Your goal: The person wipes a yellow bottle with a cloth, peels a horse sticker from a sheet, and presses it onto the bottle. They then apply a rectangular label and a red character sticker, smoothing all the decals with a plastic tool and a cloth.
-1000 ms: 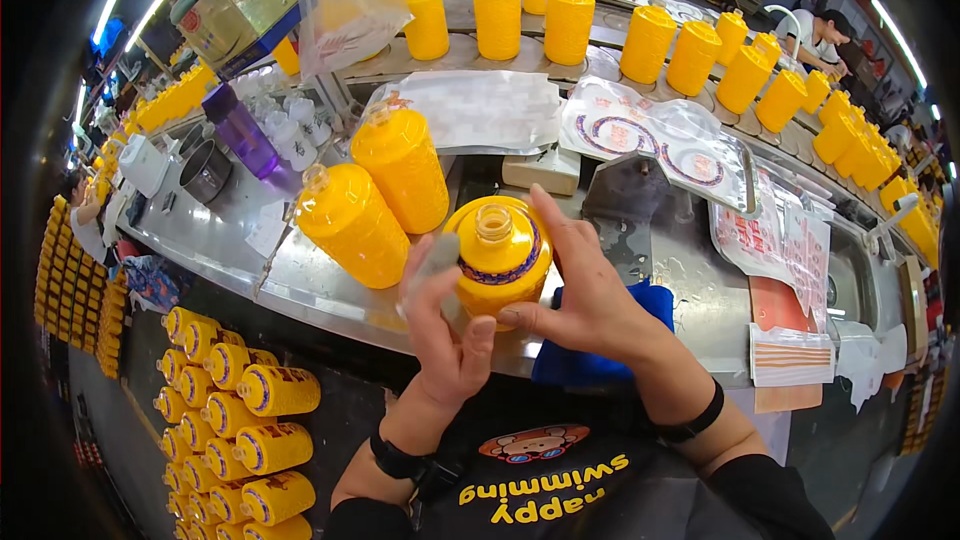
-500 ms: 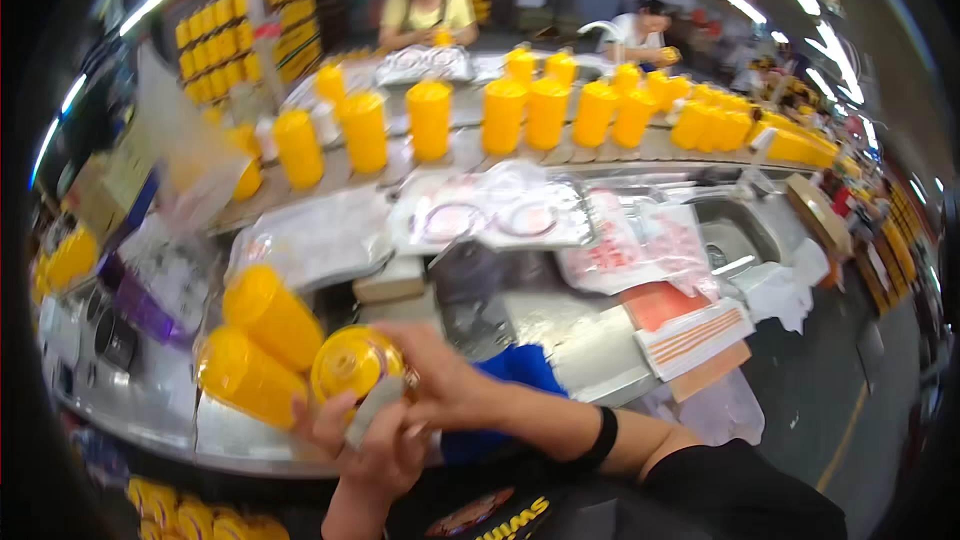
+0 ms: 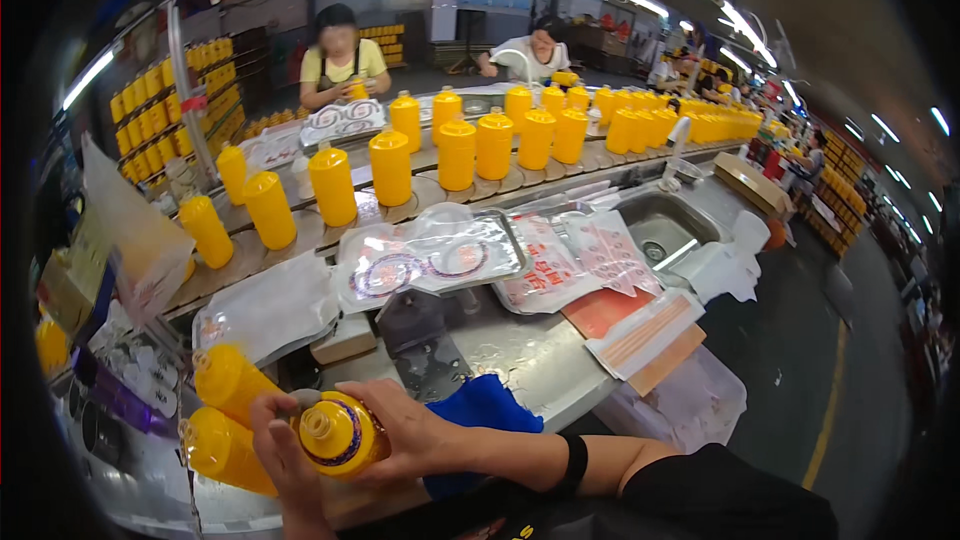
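My right hand (image 3: 410,440) grips a yellow embossed bottle (image 3: 335,445) with an open clear neck and a patterned purple band round its shoulder. At that bottle's left, my left hand (image 3: 285,460) has a small grey pad (image 3: 304,398) in its fingers, partly hidden. Two more yellow bottles, one (image 3: 225,385) behind the other (image 3: 222,450), lean just left of my hands. A blue cloth (image 3: 485,405) lies beside my right wrist on the steel worktop (image 3: 555,388). Beyond it are a dark angled plate (image 3: 410,325) and printed label sheets (image 3: 390,260).
A conveyor (image 3: 370,208) carries several yellow bottles across the back, with co-workers (image 3: 345,75) beyond. A steel sink (image 3: 655,230), papers (image 3: 640,335) and a plastic bin (image 3: 690,400) are at the right, a purple bottle (image 3: 105,390) and hanging bag (image 3: 135,240) at the left.
The view has tilted up and swung right, showing more of the line and co-workers. My hands and the held bottle now sit lower and further left, with the bottle's neck leaning left.
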### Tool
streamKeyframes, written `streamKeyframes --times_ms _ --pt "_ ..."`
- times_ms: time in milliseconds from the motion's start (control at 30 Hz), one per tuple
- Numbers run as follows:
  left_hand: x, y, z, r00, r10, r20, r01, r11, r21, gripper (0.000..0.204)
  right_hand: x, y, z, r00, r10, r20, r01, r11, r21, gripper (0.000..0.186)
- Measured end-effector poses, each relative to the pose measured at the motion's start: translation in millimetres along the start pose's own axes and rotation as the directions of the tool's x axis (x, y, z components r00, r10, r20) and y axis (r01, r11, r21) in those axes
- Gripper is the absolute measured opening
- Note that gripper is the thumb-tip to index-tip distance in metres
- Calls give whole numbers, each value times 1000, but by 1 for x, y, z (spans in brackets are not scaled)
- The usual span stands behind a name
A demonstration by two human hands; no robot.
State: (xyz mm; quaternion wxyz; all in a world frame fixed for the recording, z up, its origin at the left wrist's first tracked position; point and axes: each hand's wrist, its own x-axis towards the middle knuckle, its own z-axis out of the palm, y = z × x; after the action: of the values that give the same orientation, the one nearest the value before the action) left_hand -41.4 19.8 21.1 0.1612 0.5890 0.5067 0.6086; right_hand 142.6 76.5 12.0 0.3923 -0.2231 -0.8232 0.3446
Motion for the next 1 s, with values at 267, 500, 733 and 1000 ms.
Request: streamKeyframes --times_ms 267,500,733,1000 --pt "-57 -26 1 957 207 -202 -187 976 114 36 -5 -5 4 997 6 -71 -10 998 -54 91" --pt "-63 6 -3 814 573 93 -507 624 595 36 -6 6 10 993 -45 -110 38 998 -57 84" --pt "18 73 23 773 382 507 -635 476 609 53 -4 15 13 980 -127 -152 125 992 -22 81" --pt "65 58 8 884 198 424 -373 844 386 55 -4 2 6 989 -46 -139 44 999 -14 84"
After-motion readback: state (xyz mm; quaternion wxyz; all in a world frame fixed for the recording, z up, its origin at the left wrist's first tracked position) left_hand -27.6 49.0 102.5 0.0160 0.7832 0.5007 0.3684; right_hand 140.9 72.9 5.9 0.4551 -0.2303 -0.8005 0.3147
